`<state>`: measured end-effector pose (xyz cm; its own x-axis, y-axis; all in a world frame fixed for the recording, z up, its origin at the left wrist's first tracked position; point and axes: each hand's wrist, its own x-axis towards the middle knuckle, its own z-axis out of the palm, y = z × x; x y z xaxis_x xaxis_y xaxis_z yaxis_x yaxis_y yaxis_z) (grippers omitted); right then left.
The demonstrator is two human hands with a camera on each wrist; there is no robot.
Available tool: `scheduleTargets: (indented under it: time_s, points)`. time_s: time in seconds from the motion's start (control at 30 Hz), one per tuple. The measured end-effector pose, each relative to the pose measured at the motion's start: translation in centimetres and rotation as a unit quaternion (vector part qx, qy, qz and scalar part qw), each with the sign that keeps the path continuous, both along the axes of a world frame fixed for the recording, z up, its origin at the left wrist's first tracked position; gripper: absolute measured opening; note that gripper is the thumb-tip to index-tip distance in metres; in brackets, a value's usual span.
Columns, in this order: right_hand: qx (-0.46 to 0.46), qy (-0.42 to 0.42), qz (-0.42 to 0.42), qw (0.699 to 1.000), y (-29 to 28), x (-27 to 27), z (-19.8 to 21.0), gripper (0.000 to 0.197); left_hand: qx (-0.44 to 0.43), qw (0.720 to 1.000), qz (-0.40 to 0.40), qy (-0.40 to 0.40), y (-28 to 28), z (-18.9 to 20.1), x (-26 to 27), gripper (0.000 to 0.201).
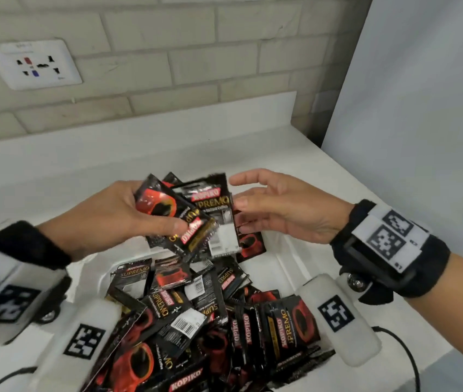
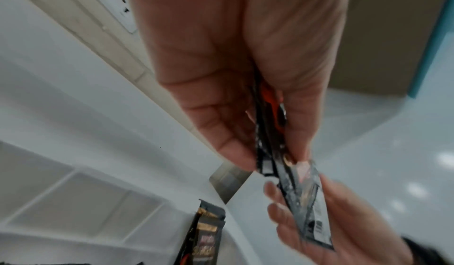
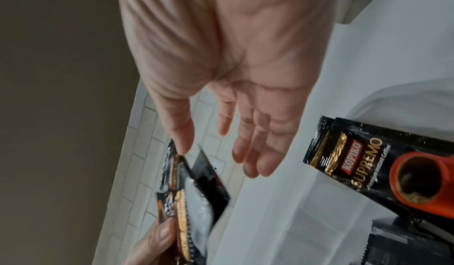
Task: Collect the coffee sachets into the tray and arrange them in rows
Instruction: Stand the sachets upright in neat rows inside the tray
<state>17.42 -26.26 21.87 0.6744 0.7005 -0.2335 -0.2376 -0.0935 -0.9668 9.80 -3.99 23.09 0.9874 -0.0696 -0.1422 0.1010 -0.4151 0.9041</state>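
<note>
My left hand (image 1: 157, 223) holds a fanned stack of black Kopiko sachets (image 1: 196, 216) between thumb and fingers, above the white tray (image 1: 278, 267). The left wrist view shows this stack (image 2: 270, 133) edge-on in the pinch. My right hand (image 1: 241, 193) is open, with straight fingers at the stack's right edge. In the right wrist view its palm (image 3: 221, 143) is empty and its thumb tip is close to the stack (image 3: 186, 201). A loose, jumbled pile of sachets (image 1: 196, 315) fills the near part of the tray.
The tray sits on a white counter (image 1: 83, 171) against a tiled wall with a socket plate (image 1: 32, 63). A pale panel (image 1: 422, 108) closes off the right side. A black cable (image 1: 405, 352) runs near the tray's right corner.
</note>
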Motion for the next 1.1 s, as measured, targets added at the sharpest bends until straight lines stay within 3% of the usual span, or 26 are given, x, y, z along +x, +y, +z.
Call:
scheduleTargets:
  time_s: [0.03,0.1,0.27,0.43,0.5,0.57,0.73,0.9,1.1]
  points:
    - [0.005,-0.003,-0.01,1.0,-0.4,0.0,0.1,0.036,-0.019,0.999,0.024,-0.009,0.5,-0.1,-0.1,0.087]
    - [0.023,-0.009,-0.036,0.999,-1.4,0.1,0.1,0.04,-0.094,0.994,0.056,-0.021,1.3,-0.3,-0.5,0.094]
    - [0.038,-0.039,-0.072,0.996,-4.1,-0.4,-0.6,0.04,-0.232,0.967,0.103,-0.026,0.5,-0.5,-2.2,0.07]
    - [-0.027,-0.135,-0.033,0.99,-4.8,-2.8,-1.1,0.036,-0.231,0.964,0.124,0.036,-2.4,-1.5,-3.1,0.046]
    - [-0.061,-0.168,-0.013,0.984,-4.2,-3.6,-0.7,0.05,-0.215,0.966,0.128,0.057,-3.9,-1.8,-2.8,0.035]
    - [-0.085,-0.191,-0.016,0.978,-3.5,-4.0,-0.3,0.061,-0.198,0.97,0.127,0.062,-5.2,-2.3,-2.5,0.042]
    - [-0.118,-0.285,0.008,0.951,-2.3,-4.8,-0.6,0.09,-0.195,0.971,0.136,0.031,-8.0,-2.5,-2.8,0.035]
    - [-0.135,-0.278,0.058,0.949,-2.6,-5.8,-1.1,0.065,-0.215,0.964,0.153,0.028,-9.0,-3.1,-3.3,0.05]
    - [-0.029,-0.176,-0.032,0.983,-2.7,-5.2,-1.2,0.052,-0.253,0.958,0.128,0.045,-8.9,-3.3,-4.0,0.06]
